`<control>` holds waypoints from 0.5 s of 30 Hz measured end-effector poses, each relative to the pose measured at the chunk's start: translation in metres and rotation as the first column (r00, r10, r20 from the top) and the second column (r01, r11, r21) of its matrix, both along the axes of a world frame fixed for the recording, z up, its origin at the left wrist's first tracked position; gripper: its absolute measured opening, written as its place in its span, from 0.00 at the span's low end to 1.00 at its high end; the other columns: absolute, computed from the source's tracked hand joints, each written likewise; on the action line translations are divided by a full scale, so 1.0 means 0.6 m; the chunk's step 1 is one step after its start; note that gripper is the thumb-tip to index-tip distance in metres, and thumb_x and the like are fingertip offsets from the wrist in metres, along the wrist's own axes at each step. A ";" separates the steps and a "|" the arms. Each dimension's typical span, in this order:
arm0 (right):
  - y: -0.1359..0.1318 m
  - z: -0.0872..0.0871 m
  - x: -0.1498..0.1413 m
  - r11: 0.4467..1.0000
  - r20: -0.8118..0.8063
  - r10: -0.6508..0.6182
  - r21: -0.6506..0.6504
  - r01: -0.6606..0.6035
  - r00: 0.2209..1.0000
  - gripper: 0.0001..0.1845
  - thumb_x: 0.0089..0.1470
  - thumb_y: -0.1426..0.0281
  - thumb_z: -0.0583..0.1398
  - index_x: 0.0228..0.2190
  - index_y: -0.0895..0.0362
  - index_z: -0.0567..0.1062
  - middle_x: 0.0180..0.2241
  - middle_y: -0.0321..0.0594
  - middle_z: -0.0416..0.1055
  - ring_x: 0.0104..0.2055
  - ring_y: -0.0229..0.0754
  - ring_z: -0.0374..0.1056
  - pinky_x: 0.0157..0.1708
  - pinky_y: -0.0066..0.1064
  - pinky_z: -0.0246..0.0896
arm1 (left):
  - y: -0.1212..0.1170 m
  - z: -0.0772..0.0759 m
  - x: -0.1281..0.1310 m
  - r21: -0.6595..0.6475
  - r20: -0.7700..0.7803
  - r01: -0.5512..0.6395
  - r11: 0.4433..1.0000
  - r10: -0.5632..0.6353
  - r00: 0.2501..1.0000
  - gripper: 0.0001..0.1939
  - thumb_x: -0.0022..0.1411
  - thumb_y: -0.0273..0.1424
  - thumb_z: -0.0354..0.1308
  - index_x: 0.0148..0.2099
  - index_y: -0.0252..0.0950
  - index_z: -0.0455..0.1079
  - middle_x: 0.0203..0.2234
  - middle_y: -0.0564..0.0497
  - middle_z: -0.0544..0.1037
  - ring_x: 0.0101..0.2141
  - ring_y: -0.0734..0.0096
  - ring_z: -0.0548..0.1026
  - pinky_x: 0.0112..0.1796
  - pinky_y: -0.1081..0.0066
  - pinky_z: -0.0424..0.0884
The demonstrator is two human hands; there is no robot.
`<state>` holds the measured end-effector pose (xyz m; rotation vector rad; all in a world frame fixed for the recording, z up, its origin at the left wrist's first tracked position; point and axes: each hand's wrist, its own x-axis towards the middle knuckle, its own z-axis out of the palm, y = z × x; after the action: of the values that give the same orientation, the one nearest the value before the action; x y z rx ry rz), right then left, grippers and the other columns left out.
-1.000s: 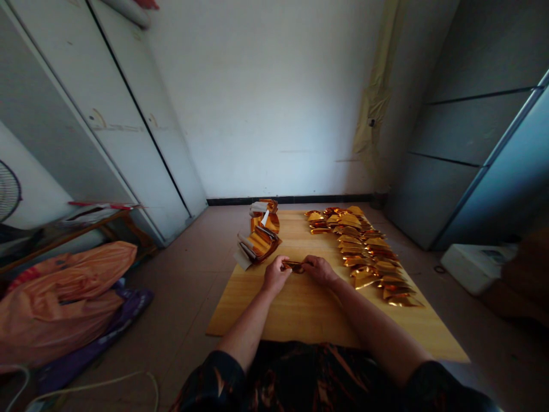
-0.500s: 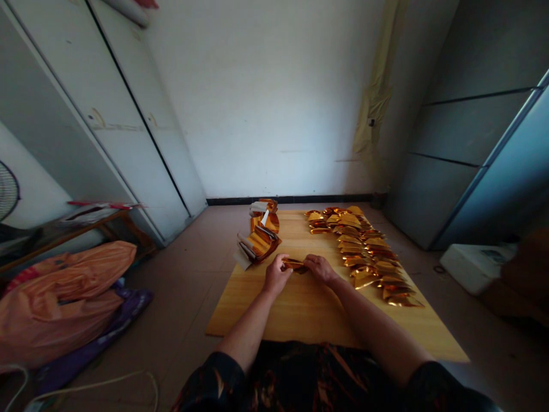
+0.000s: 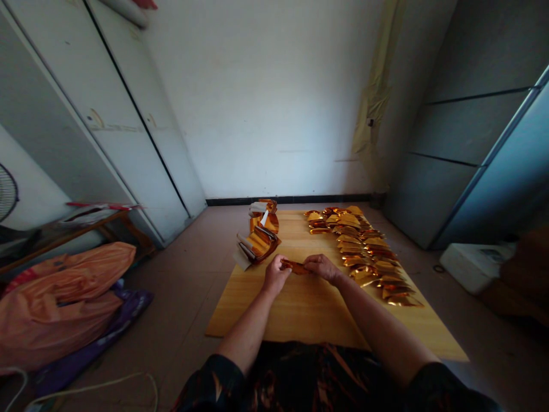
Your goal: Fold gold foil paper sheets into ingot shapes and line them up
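Note:
Between my two hands, just above the wooden board, is a small folded piece of gold foil paper [image 3: 297, 267]. My left hand [image 3: 277, 273] pinches its left end, and my right hand [image 3: 322, 268] grips the right end with closed fingers. Beyond my left hand lie loose stacks of gold foil sheets [image 3: 259, 240], some showing a pale back. To the right of my right hand, several folded gold foil pieces [image 3: 351, 243] lie in overlapping rows. The exact folds of the held piece are too small to make out.
The wooden board [image 3: 300, 317] reaches from my lap toward the white wall [image 3: 274, 114]. Tall cabinets [image 3: 141, 143] stand at left, with an orange bag [image 3: 64, 303] on the floor. A grey fridge-like cabinet [image 3: 454, 143] and a white box [image 3: 476, 264] are at right.
The held foil paper has tilted slightly and looks darker. My right hand has shifted a little along its right end; my left hand keeps nearly the same place.

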<state>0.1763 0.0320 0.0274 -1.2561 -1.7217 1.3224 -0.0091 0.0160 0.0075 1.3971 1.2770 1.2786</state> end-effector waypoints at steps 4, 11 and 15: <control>0.007 -0.008 0.003 1.000 0.057 0.027 0.011 -0.027 0.998 0.12 0.44 0.63 0.58 0.24 0.60 0.76 0.18 0.33 0.66 0.21 0.33 0.59 0.22 0.23 0.52 | -0.003 0.005 0.000 -0.028 0.007 0.026 0.999 -0.025 1.000 0.11 0.44 0.23 0.57 0.32 0.36 0.61 0.17 0.61 0.67 0.18 0.81 0.60 0.21 0.80 0.53; 0.020 -0.023 0.002 0.987 0.167 0.060 0.135 -0.083 0.984 0.16 0.48 0.61 0.56 0.25 0.61 0.77 0.20 0.34 0.67 0.23 0.33 0.59 0.23 0.23 0.53 | -0.007 0.010 0.001 -0.025 0.015 0.071 0.997 -0.071 0.997 0.10 0.43 0.22 0.55 0.31 0.37 0.60 0.15 0.63 0.62 0.17 0.82 0.56 0.20 0.80 0.51; 0.016 -0.016 -0.001 0.966 0.233 0.083 0.219 -0.136 0.969 0.14 0.49 0.64 0.56 0.25 0.60 0.77 0.21 0.33 0.67 0.24 0.33 0.58 0.24 0.23 0.52 | -0.008 0.011 0.001 -0.005 -0.022 0.060 0.998 -0.060 0.998 0.09 0.43 0.22 0.55 0.29 0.37 0.60 0.15 0.63 0.61 0.18 0.81 0.56 0.20 0.80 0.51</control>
<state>0.1754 0.0416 0.0177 -1.2231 -2.0638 1.0308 -0.0088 0.0112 0.0143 1.4395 1.2425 1.2223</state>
